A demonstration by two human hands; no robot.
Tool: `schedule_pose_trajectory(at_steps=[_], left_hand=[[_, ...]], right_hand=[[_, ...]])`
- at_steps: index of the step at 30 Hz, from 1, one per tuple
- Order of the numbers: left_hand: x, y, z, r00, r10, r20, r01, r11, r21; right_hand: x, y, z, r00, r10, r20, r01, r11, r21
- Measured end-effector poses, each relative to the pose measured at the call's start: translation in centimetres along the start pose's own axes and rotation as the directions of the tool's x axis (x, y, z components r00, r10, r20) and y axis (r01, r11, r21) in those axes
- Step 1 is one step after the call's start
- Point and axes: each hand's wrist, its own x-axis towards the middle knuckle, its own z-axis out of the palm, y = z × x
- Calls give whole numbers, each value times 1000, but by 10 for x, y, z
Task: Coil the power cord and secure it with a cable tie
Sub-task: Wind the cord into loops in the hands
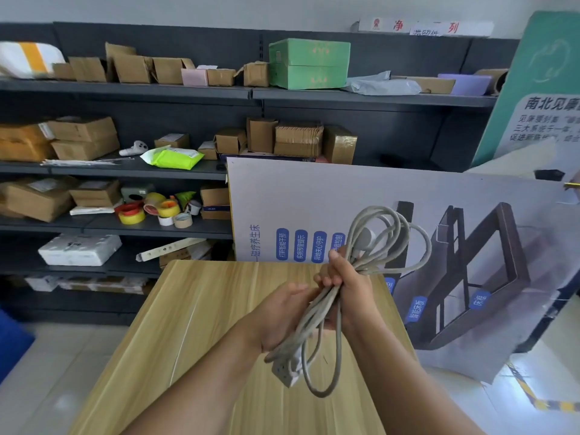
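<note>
Power cord (370, 243): bundled in loops above the wooden table (201, 324).
Right hand (342, 277): clenched around the middle of the bundle.
Left hand (282, 315): open, palm touching the lower loops.

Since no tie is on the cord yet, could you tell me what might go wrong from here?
The loops of the power cord are uneven and held only by the right hand, so they may spring apart if that grip loosens. The socket block dangles below the left hand and could swing or tug loops loose. No cable tie is in hand.
</note>
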Motion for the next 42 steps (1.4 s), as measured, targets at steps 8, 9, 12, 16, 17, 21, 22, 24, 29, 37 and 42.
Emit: schedule_pose_trajectory(at_steps=[8,9,12,16,17,21,22,24,29,37,42], left_hand=[[23,-11,3,907,-116,-404,373,668,644],[25,-12,2,886,-102,-453,415,609,676],[36,-21,5,822,-4,-569,535,347,771],[52,-39,12,797,179,-576,582,20,813],[55,-43,13,802,192,-566,581,-31,813],[62,-56,18,820,214,-531,566,-161,809],[62,-59,18,827,219,-519,556,-172,813],[58,-65,18,822,211,-529,561,-144,815],[44,-82,4,779,120,-616,576,253,778],[12,-98,-47,720,91,-688,320,836,445],[-27,-89,-113,624,69,-779,176,958,225]], right_hand=[[1,32,-25,973,200,-113,-175,964,199],[3,35,-27,960,246,-133,-205,943,263],[10,44,-32,927,324,-189,-230,889,396],[18,47,-38,845,412,-339,-238,860,451],[20,48,-40,816,446,-368,-252,847,468],[27,49,-49,721,543,-429,-269,791,549],[28,51,-51,711,551,-437,-271,787,554],[25,57,-51,705,534,-466,-291,817,498],[8,81,-44,786,392,-479,-394,914,101],[8,124,3,947,197,-254,-298,836,-462],[30,158,44,965,242,-98,-252,761,-597]])
